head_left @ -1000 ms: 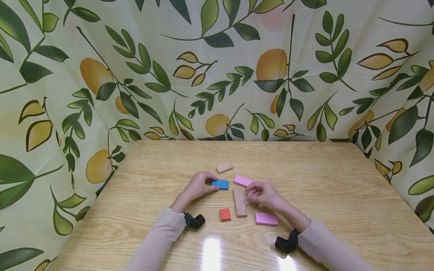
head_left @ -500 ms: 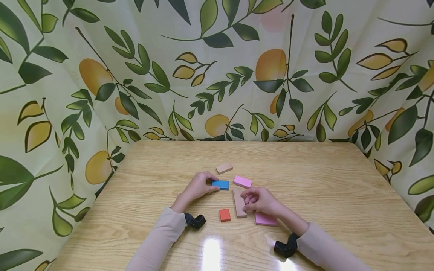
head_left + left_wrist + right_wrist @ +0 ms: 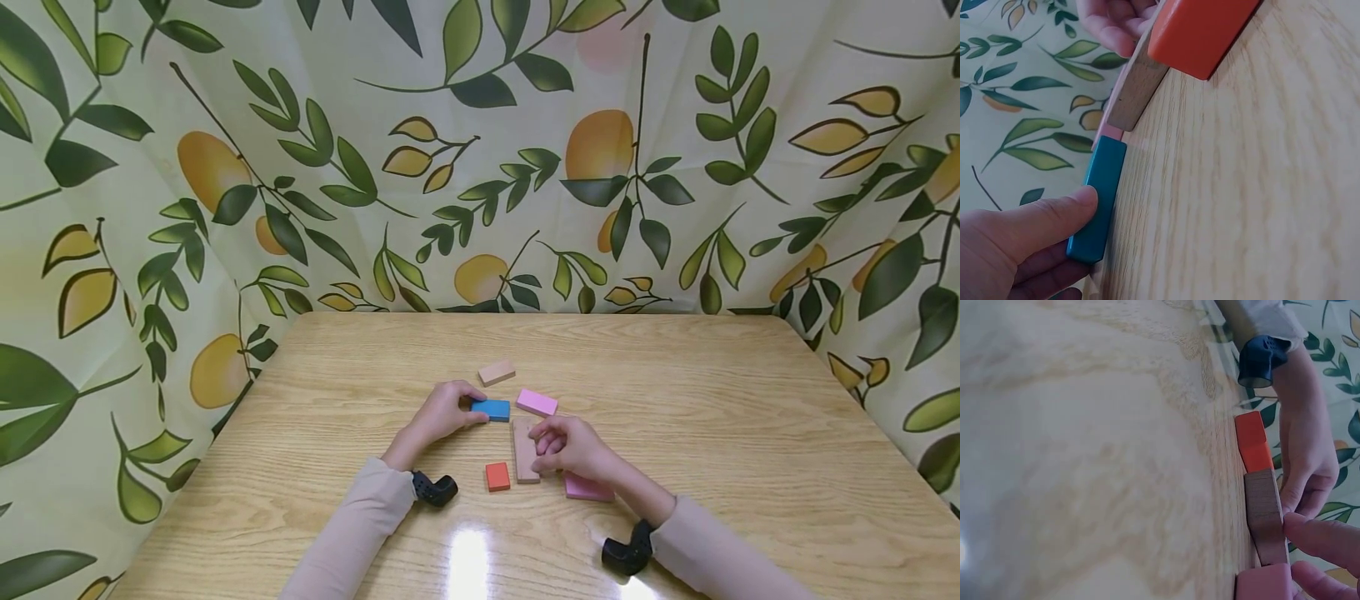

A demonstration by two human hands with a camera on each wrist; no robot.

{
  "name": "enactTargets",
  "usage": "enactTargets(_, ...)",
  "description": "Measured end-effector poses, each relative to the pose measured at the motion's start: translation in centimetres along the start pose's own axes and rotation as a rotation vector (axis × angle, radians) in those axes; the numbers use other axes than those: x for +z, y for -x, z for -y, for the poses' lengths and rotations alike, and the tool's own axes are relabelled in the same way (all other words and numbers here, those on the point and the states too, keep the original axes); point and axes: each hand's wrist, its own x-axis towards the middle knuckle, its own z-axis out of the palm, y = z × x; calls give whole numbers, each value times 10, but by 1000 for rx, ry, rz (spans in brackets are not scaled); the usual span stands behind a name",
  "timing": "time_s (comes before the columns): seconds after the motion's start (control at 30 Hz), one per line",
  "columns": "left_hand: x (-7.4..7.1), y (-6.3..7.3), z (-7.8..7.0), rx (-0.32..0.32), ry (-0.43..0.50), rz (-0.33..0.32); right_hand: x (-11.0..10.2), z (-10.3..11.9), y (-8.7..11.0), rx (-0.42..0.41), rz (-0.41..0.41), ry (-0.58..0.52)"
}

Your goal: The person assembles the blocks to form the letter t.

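In the head view, my left hand pinches the left end of a blue block lying flat on the table. The left wrist view shows the thumb on the upper face of this block. With curled fingers, my right hand holds the long wooden block along its right side, thumb near the lower end and index finger near the upper end. Just beyond the blue block's right end lies a pink block. A second pink block is partly covered by the right hand. The red block sits left of the wooden one.
A short wooden block lies farther back on the wood-grain table. Black wrist cameras, one on the left and one on the right, hang near the tabletop. A leaf-patterned cloth borders the table's back and sides.
The right hand has moved left and down from beside the upper pink block to the long wooden block, which has shifted slightly left and straightened. The blue block has slid slightly right with the left hand.
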Motion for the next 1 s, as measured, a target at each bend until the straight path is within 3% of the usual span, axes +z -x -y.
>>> enactTargets(1.0,7,-9,-5,-16,9,15,4,0,0,37,-26,37)
